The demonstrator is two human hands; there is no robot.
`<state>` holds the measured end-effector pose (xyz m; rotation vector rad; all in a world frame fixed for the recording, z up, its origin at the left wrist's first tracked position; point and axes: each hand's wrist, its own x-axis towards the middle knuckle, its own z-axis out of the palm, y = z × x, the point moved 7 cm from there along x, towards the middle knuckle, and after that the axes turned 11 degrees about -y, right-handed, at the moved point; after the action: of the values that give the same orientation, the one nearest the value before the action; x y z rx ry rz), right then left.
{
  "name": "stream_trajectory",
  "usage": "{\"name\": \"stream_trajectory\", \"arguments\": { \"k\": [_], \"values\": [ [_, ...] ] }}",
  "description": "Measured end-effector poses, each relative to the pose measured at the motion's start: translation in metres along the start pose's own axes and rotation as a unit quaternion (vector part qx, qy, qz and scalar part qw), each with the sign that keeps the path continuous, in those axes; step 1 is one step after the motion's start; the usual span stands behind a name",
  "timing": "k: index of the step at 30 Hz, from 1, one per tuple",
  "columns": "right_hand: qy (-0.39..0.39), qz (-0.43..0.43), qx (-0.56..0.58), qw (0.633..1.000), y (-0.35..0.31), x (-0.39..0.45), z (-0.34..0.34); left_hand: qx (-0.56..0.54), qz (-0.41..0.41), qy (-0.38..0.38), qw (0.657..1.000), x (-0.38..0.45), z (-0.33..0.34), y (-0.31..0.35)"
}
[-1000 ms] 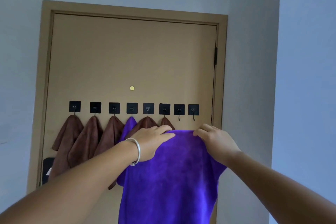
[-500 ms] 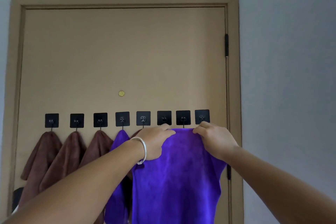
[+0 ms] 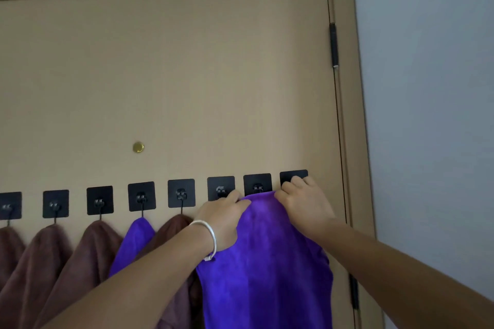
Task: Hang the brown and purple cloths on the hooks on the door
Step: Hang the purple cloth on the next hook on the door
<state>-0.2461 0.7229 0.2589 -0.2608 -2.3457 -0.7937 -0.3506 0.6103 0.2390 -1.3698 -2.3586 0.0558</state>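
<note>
A row of black square hooks runs across the tan door (image 3: 187, 75). Both hands hold a purple cloth (image 3: 267, 262) by its top edge, right below the second hook from the right (image 3: 257, 185). My left hand (image 3: 223, 218), with a silver bracelet on the wrist, grips the edge on the left. My right hand (image 3: 303, 204) pinches the edge on the right and partly covers the rightmost hook (image 3: 293, 176). Another purple cloth (image 3: 135, 242) and several brown cloths (image 3: 88, 251) hang from hooks further left.
A brass peephole (image 3: 138, 147) sits above the hook row. The door frame (image 3: 355, 115) and black hinges (image 3: 333, 45) run down the right side, with a grey wall (image 3: 427, 88) beyond.
Both hands have lifted the purple cloth's top edge up to the hook plates. The view has come closer to the door and shifted right.
</note>
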Motion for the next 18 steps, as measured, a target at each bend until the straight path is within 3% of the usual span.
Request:
{"name": "stream_trajectory", "arguments": {
  "k": [4, 11, 15, 18],
  "values": [
    [0.000, 0.000, -0.027, 1.000, -0.011, -0.004, 0.011, 0.008, -0.001, 0.019, 1.000, 0.002, 0.007, 0.000],
    [-0.125, 0.041, -0.062, 0.989, -0.045, -0.022, 0.038, 0.042, -0.031, -0.029, 0.998, -0.008, 0.016, 0.035],
    [-0.130, 0.085, 0.000, 0.988, -0.051, -0.029, 0.036, -0.007, -0.040, -0.055, 0.998, -0.014, 0.025, 0.043],
    [-0.124, 0.138, 0.137, 0.973, -0.046, -0.036, 0.040, 0.099, -0.036, -0.014, 0.994, -0.017, 0.026, 0.050]
  ]
}}
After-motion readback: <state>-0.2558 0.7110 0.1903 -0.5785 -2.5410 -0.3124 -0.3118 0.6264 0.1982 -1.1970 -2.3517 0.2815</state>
